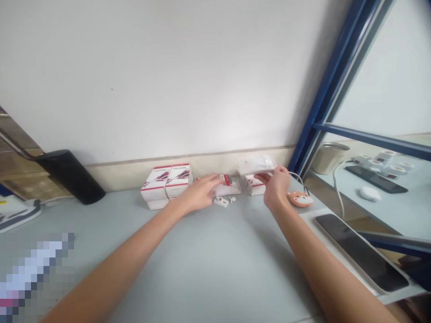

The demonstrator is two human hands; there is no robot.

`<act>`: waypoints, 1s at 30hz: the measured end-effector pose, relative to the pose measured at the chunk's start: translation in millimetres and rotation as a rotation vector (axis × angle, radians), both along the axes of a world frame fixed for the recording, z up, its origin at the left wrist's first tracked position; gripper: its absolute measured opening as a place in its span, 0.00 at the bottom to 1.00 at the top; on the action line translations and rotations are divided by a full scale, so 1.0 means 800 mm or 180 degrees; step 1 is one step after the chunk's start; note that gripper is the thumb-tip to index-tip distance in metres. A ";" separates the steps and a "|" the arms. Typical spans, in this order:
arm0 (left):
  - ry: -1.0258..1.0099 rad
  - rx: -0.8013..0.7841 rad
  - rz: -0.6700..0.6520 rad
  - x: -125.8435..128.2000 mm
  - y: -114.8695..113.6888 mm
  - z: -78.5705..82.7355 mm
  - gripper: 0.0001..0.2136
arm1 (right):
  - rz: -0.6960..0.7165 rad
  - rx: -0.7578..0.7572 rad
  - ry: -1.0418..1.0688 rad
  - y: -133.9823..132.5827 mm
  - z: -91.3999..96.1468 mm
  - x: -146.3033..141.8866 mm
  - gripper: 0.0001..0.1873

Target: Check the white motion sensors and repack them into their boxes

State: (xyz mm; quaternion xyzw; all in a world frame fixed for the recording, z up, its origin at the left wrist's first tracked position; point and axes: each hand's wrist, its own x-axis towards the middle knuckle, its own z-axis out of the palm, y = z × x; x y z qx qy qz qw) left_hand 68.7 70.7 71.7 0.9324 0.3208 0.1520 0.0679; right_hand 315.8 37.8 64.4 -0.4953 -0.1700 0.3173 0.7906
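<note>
My right hand point(276, 187) is raised and shut on a flat white packet point(256, 164) in translucent wrapping. My left hand point(201, 193) rests its fingertips at an open white box with a red strip point(226, 187); I cannot tell whether it grips the box. Just below those fingers lie a small white plastic piece point(221, 202) and a white earbud point(232, 199). A stack of white-and-red boxes point(165, 181) stands left of my left hand, and another such box point(252, 185) sits under the packet.
An orange cat-faced pouch point(299, 198) lies right of my right hand, beside a black phone point(360, 250) on a pale mat. A black cylinder point(70, 176) lies at left against the wall. A blue-framed window point(323, 94) shows another desk beyond.
</note>
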 end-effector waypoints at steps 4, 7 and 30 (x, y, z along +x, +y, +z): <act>-0.0758 -0.0346 -0.0048 -0.004 -0.032 -0.001 0.20 | 0.0129 -0.0012 -0.0060 -0.006 0.001 -0.015 0.02; -0.2115 -0.1404 0.0259 -0.004 -0.068 -0.003 0.15 | 0.0404 0.0106 -0.0235 -0.013 -0.002 -0.035 0.03; -0.4778 -0.5111 0.0671 -0.041 -0.132 -0.052 0.17 | 0.0508 0.0955 -0.0886 -0.020 0.049 -0.081 0.10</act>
